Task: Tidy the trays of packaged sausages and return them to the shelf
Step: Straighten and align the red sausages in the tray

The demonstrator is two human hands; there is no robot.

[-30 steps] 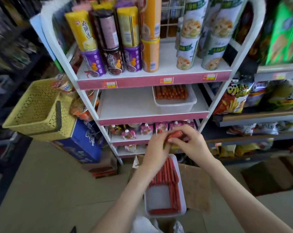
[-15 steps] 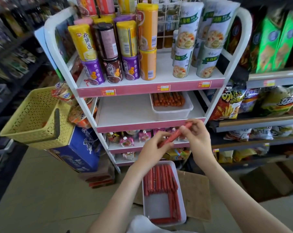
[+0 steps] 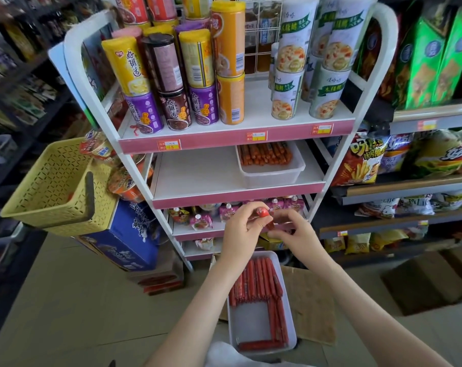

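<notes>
Head view: rack [image 3: 76, 62] stands straight ahead, white frame w/ pink shelf fronts. Mid shelf [image 3: 198, 178] has bare room on its left and centre. Shelf tray [image 3: 271, 178] sits at its right end, near the right post and close to the front edge. Yellow basket [image 3: 52, 186] hangs off the rack's left side above a blue carton [image 3: 129, 239]. Open floor [image 3: 65, 313] lies front-left. Snack bags [image 3: 357, 165] crowd the shelving on the right.

Both hands are up in front of the rack's lower shelves, above the far end of the lower tray [image 3: 251, 327]. L hand [image 3: 240, 226] grip is narrow and pinches the red top end of one sausage [image 3: 263, 213] at the fingertips. R hand [image 3: 298, 234] has curled fingers on the lower end of the same sausage, so its grip is closed on it too. The sausage stands steep between the two grips, clear of both trays.

Lower tray is white and sits low and near, w/ brown cardboard [image 3: 312, 300] just to its right. It holds red sausages [image 3: 256, 279]: a packed row lengthwise at the far end, a few down the right wall, and some crosswise at the near end. Its centre-left bottom is bare. Shelf tray holds one layer of orange-red sausages [image 3: 264, 154]. Cans [image 3: 198, 59] are stacked on the top shelf. Pouches [image 3: 200, 221] lie on the shelf behind the hands.
</notes>
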